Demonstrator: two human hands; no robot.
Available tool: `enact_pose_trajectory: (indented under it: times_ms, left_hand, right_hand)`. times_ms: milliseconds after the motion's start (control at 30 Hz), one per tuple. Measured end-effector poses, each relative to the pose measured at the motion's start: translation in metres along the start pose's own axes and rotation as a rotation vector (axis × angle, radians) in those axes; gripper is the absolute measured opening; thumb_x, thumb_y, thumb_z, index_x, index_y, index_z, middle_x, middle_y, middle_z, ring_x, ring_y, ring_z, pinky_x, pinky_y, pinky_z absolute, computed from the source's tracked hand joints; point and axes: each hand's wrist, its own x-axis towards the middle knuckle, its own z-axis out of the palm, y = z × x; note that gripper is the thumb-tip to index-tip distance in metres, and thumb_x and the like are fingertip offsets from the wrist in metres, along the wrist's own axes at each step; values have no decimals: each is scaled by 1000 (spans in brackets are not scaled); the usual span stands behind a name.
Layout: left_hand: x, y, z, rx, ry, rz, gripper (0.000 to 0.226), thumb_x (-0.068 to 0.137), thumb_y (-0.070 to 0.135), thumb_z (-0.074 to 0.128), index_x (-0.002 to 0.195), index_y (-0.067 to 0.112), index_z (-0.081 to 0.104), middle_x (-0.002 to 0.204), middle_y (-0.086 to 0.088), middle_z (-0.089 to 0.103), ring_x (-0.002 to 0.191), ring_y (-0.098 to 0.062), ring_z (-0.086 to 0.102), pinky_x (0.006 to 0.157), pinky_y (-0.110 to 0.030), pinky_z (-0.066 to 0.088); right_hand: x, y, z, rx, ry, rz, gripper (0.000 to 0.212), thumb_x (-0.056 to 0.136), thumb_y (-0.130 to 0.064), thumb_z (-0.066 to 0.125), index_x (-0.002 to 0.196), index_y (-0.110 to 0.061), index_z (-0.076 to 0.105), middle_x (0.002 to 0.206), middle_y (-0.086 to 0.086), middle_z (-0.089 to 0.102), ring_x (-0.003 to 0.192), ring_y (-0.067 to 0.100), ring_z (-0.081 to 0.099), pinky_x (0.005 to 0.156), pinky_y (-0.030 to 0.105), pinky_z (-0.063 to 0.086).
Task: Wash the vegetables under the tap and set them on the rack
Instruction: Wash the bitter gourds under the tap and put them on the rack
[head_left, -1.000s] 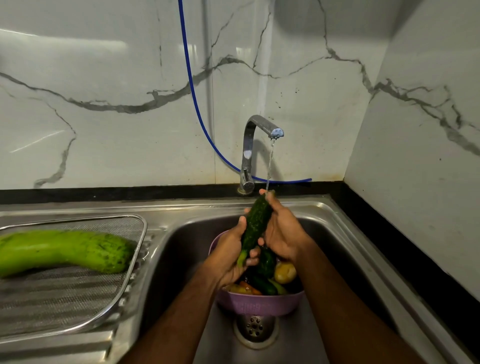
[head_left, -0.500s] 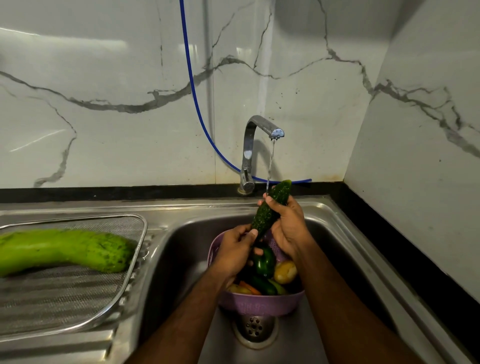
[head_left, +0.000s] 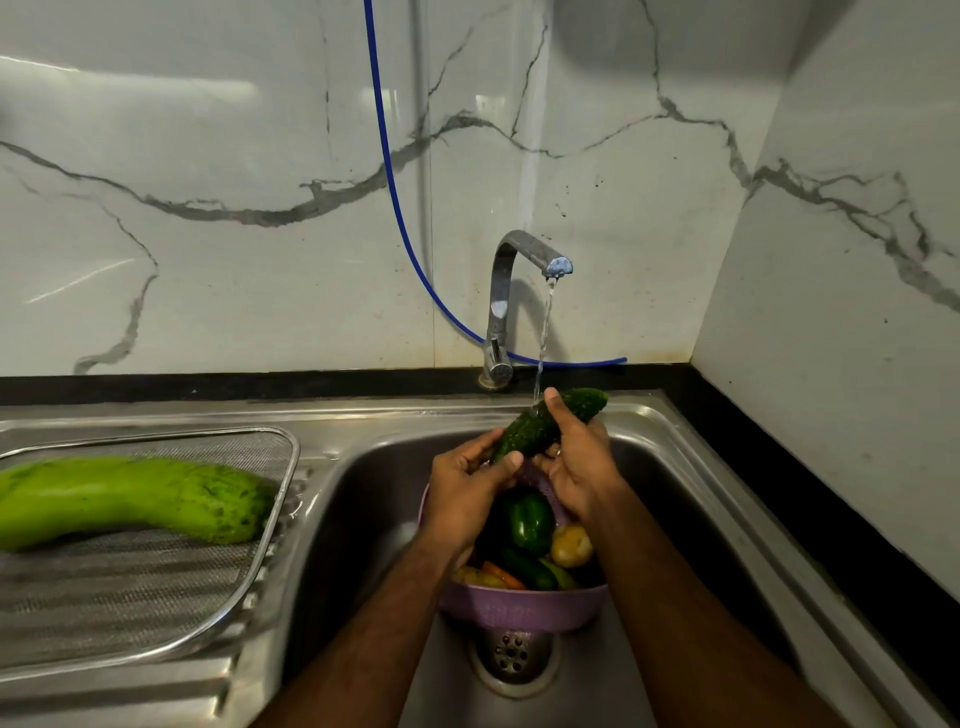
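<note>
1. A dark green cucumber (head_left: 545, 422) is held slantwise over the sink (head_left: 675, 467), its upper end pointing right and toward the back wall, its lower end toward the left.
2. The right hand (head_left: 579, 457) has its grip closed round the middle of the cucumber, thumb laid along the upper side.
3. The left hand (head_left: 467, 493) has its grip closed on the lower end of the cucumber, thumb and fingers pinching it.
4. The tap (head_left: 511, 306) stands at the back edge of the sink and runs; a thin stream of water (head_left: 543, 338) falls on the cucumber just beside the right thumb.
5. Beneath the hands a purple colander (head_left: 519, 605) sits in the basin, right above the drain (head_left: 511, 657).
6. In the colander lie a green bell pepper (head_left: 530, 522), a potato (head_left: 571, 545), a carrot (head_left: 501, 574) and other dark green vegetables, partly hidden by the forearms.
7. On the draining board to the left rests a wire mesh rack (head_left: 156, 597).
8. A long, pale green bottle gourd (head_left: 130, 501) lies across the rack, its near end beside the rack's right rim; its left part runs out of view.
9. A blue hose (head_left: 395, 208) hangs down the marble wall and passes behind the tap.
</note>
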Motion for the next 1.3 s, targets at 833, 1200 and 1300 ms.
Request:
enact_pose_trajectory:
  times_ms: [833, 1200, 1300]
  left_hand:
    - [-1, -9, 5, 132, 65, 2, 24, 89, -4, 67, 113, 0, 69, 90, -22, 75, 74, -24, 70, 69, -27, 59]
    - [-6, -3, 10, 172, -7, 98, 31, 88, -3, 68, 118, 7, 71, 98, -11, 78, 89, -24, 73, 79, -32, 60]
    - [-5, -1, 9, 230, 73, 124, 29, 84, -2, 72, 112, 7, 73, 93, -9, 78, 81, -21, 73, 70, -29, 60]
  right_hand:
    - [-8, 3, 4, 81, -259, 10, 38, 88, 11, 59, 121, -6, 53, 100, 21, 64, 86, 30, 68, 82, 46, 57]
    - [-6, -2, 6, 20, -129, 9, 60, 92, -26, 75, 143, -13, 46, 115, 16, 64, 96, 28, 68, 68, 44, 63]
    - [-7, 0, 5, -45, -199, 6, 63, 87, -2, 75, 141, -16, 45, 117, 18, 69, 95, 29, 73, 83, 57, 61]
